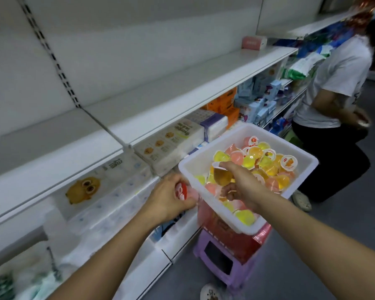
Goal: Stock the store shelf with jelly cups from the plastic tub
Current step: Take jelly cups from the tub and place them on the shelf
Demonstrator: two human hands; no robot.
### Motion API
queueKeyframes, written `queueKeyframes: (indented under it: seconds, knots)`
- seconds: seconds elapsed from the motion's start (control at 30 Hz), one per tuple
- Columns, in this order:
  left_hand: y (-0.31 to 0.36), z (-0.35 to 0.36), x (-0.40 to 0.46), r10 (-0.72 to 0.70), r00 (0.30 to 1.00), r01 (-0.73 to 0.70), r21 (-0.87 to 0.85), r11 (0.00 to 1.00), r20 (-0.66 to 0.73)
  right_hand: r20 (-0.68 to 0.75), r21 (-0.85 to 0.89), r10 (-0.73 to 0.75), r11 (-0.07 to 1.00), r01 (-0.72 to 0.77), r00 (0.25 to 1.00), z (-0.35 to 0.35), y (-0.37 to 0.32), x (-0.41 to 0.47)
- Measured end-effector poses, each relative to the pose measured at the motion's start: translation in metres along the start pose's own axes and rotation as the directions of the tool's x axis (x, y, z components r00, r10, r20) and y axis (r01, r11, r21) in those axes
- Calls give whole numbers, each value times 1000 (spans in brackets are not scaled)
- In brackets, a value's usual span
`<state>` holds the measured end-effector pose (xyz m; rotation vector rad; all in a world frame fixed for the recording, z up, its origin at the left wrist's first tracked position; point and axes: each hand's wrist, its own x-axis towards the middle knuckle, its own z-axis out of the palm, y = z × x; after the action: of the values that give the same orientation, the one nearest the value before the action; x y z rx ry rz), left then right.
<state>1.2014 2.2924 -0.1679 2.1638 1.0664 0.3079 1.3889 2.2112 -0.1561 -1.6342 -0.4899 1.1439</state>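
A white plastic tub (232,135) holds several yellow, orange and pink jelly cups (266,163). It sits on a red box on a purple stool. My right hand (240,182) is over the tub's near corner and pinches an amber jelly cup (222,176) by its lid. My left hand (169,198) is just left of the tub, fingers curled round a pink jelly cup with a red-and-white lid (181,190). A long white shelf (156,98) runs above, mostly bare.
Tissue packs (108,191) and boxed goods (173,137) fill the lower shelf beneath the bare one. A pink box (253,42) sits far along the upper shelf. A person in a white shirt (333,83) crouches at the right. The purple stool (223,263) stands on grey floor.
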Motion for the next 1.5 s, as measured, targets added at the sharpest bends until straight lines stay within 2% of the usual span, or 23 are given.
queueKeyframes:
  seconds: [0.17,0.3,0.43,0.57,0.67,0.87,1.03,1.13,1.3,1.5]
  knots:
    - [-15,-43,-72,-122,981,107,-105,989,-152,256,46,-25,999,14,966,65,2,-47]
    - [-32,-88,-124,-129,959,126,-29,992,-254,460,26,-30,999,20,887,121,3,-82]
    - [-42,-131,-172,-147,918,161,6,987,-369,567,-43,-58,994,100,822,164,-14,-113]
    - [-56,-168,-214,-218,854,222,-48,974,-472,607,-133,-149,949,284,780,211,-36,-136]
    - [-72,-195,-246,-274,778,288,-67,955,-566,617,-147,-224,909,390,755,257,-45,-152]
    - [-118,-249,-298,-369,634,393,-128,910,-679,720,-101,-259,879,467,644,350,-42,-165]
    - [-155,-306,-323,-394,565,438,-141,888,-725,751,-151,-255,832,533,610,439,-47,-158]
    - [-177,-343,-334,-396,537,459,-136,878,-745,743,-221,-301,733,644,597,500,-45,-145]
    - [-210,-395,-350,-359,490,479,-99,872,-794,670,-378,-365,582,720,646,594,-41,-126]
    - [-244,-433,-359,-421,447,486,-181,855,-789,679,-372,-429,499,783,596,659,-47,-116]
